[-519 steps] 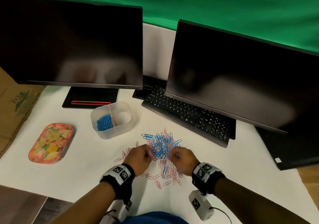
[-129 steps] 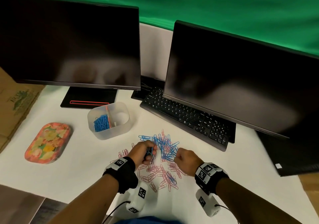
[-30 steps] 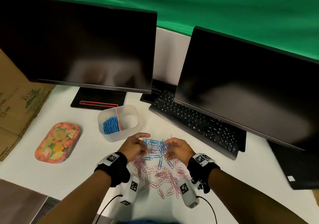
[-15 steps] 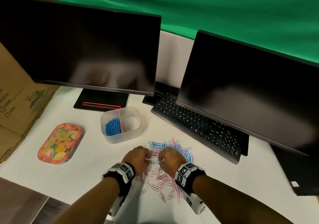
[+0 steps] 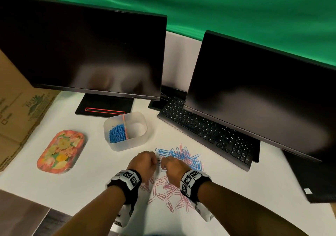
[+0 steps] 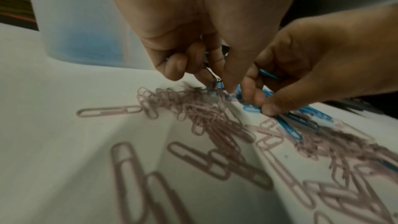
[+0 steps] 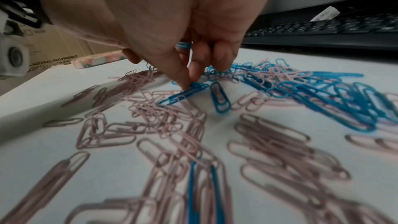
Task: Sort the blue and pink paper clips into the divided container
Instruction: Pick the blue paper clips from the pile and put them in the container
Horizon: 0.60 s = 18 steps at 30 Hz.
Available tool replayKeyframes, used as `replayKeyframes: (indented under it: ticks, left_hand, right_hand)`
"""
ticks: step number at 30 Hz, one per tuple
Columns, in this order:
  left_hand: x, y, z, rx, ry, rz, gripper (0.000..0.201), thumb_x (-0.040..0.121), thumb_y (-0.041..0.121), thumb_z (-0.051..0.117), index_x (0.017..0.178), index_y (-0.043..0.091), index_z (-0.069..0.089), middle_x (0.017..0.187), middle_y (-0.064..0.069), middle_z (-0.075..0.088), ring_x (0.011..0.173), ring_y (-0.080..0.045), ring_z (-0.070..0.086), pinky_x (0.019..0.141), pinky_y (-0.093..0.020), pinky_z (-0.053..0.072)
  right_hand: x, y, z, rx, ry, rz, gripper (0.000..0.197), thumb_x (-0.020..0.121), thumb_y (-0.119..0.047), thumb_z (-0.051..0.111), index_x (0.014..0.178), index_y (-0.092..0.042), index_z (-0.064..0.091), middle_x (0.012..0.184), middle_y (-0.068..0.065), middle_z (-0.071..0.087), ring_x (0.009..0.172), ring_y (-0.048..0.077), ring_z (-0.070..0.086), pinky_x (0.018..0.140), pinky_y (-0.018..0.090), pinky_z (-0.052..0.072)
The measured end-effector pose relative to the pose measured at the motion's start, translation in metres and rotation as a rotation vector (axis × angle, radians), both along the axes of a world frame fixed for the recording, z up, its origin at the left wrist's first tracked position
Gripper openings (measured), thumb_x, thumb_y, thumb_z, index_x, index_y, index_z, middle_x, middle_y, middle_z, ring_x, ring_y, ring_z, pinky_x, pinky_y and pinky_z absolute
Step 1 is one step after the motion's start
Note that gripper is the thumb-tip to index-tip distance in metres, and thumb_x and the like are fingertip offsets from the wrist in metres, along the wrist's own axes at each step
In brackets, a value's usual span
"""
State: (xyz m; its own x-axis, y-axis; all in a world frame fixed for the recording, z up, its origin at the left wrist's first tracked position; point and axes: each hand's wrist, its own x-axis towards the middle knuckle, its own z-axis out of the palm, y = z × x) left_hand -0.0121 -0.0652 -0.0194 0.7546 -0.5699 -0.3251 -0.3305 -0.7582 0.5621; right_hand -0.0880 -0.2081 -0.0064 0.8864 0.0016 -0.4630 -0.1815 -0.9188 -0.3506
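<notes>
A translucent divided container (image 5: pixel 135 143) stands on the white table, with blue paper clips (image 5: pixel 117 134) in its left compartment and the right compartment bare. A mixed pile lies in front of it: loose blue clips (image 5: pixel 181 155) at the far side, pink clips (image 5: pixel 168 193) nearer me. My left hand (image 5: pixel 145 163) and right hand (image 5: pixel 171 164) meet, fingers curled, at the pile's near-left edge. In the left wrist view, my left hand (image 6: pixel 217 83) holds blue clips in its curled fingers. My right hand (image 7: pixel 189 81) pinches a blue clip (image 7: pixel 185 94) on the table and holds another under its fingers.
Two dark monitors (image 5: pixel 87 48) (image 5: pixel 263 97) overhang the back of the table, with a black keyboard (image 5: pixel 205 130) to the right of the pile. A floral tin (image 5: pixel 61 151) lies at the left. A cardboard box (image 5: pixel 18 108) borders the left edge.
Over the last second both hands drew back from the far side of the blue clips to the pile's near-left edge and curled close together. The container has not moved.
</notes>
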Motion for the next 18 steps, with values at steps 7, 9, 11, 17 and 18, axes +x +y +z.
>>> replayKeyframes:
  ticks: [7,9,11,17,18]
  left_hand:
    - [0.013,-0.005,0.009,-0.255,0.137,0.253,0.017,0.082,0.010,0.066,0.090,0.025,0.067,0.073,0.005,0.066,0.070,-0.014,0.059,0.069,-0.021,0.045]
    - [0.017,-0.005,0.010,-0.267,0.217,0.279,0.013,0.080,0.010,0.070,0.085,0.022,0.069,0.077,0.001,0.068,0.073,-0.015,0.061,0.072,-0.022,0.046]
    - [0.019,-0.004,0.010,-0.274,0.294,0.302,0.013,0.078,0.012,0.073,0.074,0.023,0.068,0.076,-0.001,0.070,0.074,-0.016,0.062,0.078,-0.027,0.050]
    - [0.019,0.002,0.012,-0.302,0.368,0.380,0.011,0.080,0.016,0.073,0.071,0.021,0.070,0.071,0.002,0.069,0.069,-0.013,0.061,0.076,-0.026,0.048]
    - [0.020,0.003,0.013,-0.326,0.391,0.400,0.008,0.081,0.014,0.072,0.074,0.018,0.071,0.071,0.002,0.069,0.067,-0.011,0.059,0.073,-0.025,0.048]
  right_hand:
    - [0.002,0.003,0.003,-0.075,0.053,0.068,0.037,0.085,0.005,0.052,0.120,-0.008,0.052,0.124,0.013,0.049,0.107,0.034,0.057,0.085,0.035,0.047]
    - [0.002,0.003,0.003,-0.068,0.033,0.053,0.032,0.086,0.003,0.052,0.116,-0.008,0.055,0.122,0.012,0.049,0.104,0.033,0.059,0.085,0.036,0.048]
    - [0.002,0.001,0.000,-0.058,-0.012,0.044,0.027,0.088,0.002,0.049,0.112,-0.008,0.057,0.118,0.011,0.048,0.099,0.034,0.060,0.080,0.035,0.047]
    - [0.002,0.000,-0.005,-0.037,-0.074,0.096,0.023,0.090,0.002,0.046,0.108,-0.005,0.058,0.111,0.012,0.052,0.085,0.025,0.054,0.072,0.027,0.042]
    - [0.003,0.000,-0.004,-0.036,-0.080,0.099,0.023,0.090,0.002,0.046,0.108,-0.006,0.058,0.111,0.011,0.052,0.086,0.025,0.053,0.072,0.027,0.042]
